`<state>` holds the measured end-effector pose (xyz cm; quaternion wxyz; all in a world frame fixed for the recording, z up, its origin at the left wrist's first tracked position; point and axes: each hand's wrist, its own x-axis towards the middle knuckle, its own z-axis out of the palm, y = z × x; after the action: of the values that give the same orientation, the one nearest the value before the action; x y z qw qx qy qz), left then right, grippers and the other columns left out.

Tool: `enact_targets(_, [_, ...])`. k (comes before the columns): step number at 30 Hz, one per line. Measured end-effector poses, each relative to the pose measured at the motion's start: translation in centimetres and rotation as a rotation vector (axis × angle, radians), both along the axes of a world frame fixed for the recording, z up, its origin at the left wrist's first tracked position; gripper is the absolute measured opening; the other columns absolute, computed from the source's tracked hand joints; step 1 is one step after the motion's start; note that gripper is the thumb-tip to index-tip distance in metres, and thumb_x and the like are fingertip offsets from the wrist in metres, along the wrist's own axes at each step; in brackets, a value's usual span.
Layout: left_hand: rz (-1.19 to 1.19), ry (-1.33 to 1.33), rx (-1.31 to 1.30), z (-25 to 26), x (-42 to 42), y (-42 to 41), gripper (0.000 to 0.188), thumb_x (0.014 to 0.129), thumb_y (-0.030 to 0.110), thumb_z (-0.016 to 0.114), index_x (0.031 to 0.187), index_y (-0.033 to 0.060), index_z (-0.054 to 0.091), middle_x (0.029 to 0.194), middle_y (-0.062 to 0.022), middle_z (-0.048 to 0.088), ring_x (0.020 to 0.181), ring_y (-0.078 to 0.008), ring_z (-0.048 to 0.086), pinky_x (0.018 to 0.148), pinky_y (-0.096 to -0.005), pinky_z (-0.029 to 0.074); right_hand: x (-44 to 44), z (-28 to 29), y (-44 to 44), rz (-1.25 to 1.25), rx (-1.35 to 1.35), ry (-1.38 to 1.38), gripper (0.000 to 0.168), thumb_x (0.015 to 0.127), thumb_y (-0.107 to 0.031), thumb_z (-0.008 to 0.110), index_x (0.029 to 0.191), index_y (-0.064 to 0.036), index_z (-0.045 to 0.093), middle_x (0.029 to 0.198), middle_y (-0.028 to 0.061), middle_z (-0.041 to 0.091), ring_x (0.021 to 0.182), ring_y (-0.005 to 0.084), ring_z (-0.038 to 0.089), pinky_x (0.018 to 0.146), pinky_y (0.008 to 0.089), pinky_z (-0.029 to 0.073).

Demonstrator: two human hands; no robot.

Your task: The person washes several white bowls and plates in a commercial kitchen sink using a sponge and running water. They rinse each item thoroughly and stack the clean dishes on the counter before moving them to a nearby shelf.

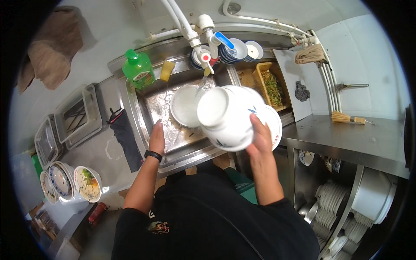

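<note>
My right hand grips a white ceramic bowl with blue leaf marks, tilted so its foot ring shows; it is over the right part of the steel sink. More white dishware lies behind and beside the bowl; whether it is held too, I cannot tell. My left hand, with a black wristband, is empty over the sink's left edge. Between the hands, a round white dish sits in the sink, partly hidden by the bowl. Water runs from the tap above it.
Behind the sink are a green soap bottle, a yellow sponge and stacked blue-patterned bowls. A yellow tub of food scraps stands right. Left are clear plastic baskets, a dark cloth and used bowls. Stacked plates fill shelves at lower right.
</note>
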<state>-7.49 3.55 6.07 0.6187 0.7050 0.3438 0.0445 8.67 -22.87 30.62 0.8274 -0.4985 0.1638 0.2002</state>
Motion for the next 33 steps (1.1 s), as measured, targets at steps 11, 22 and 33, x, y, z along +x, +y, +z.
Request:
enact_targets(11, [-0.112, 0.049, -0.12, -1.3, 1.9, -2.1, 0.054, 0.105, 0.042, 0.04, 0.139, 0.0012, 0.049, 0.136, -0.0194, 0.056, 0.129, -0.0293, 0.05, 0.108, -0.0338, 0.035, -1.9, 2.7, -10.2, 0.545, -1.323, -0.889, 0.014, 0.086, -0.012, 0.073, 0.092, -0.003, 0.065, 0.073, 0.0106, 0.064, 0.064, 0.0212, 0.063, 0.058, 0.0343, 0.048])
enact_targets(22, [-0.118, 0.173, -0.093, -2.6, -0.1, -1.1, 0.054, 0.101, 0.036, 0.052, 0.141, 0.0013, 0.044, 0.126, -0.0199, 0.062, 0.117, -0.028, 0.059, 0.101, -0.0358, 0.043, -3.1, -6.9, -14.7, 0.71, -1.634, -1.018, 0.015, 0.082, -0.013, 0.072, 0.095, -0.009, 0.065, 0.084, 0.0116, 0.066, 0.078, 0.0334, 0.064, 0.068, 0.0434, 0.05])
enact_targets(33, [-0.165, 0.197, -0.137, -3.4, 0.1, -1.2, 0.049, 0.099, 0.035, 0.056, 0.137, 0.0049, 0.05, 0.118, -0.0157, 0.067, 0.109, -0.0242, 0.063, 0.096, -0.0328, 0.047, -3.0, -3.6, -12.0, 0.894, -1.59, -0.956, 0.05, 0.084, -0.026, 0.071, 0.123, 0.0, 0.057, 0.12, 0.019, 0.063, 0.11, 0.0377, 0.057, 0.096, 0.0467, 0.044])
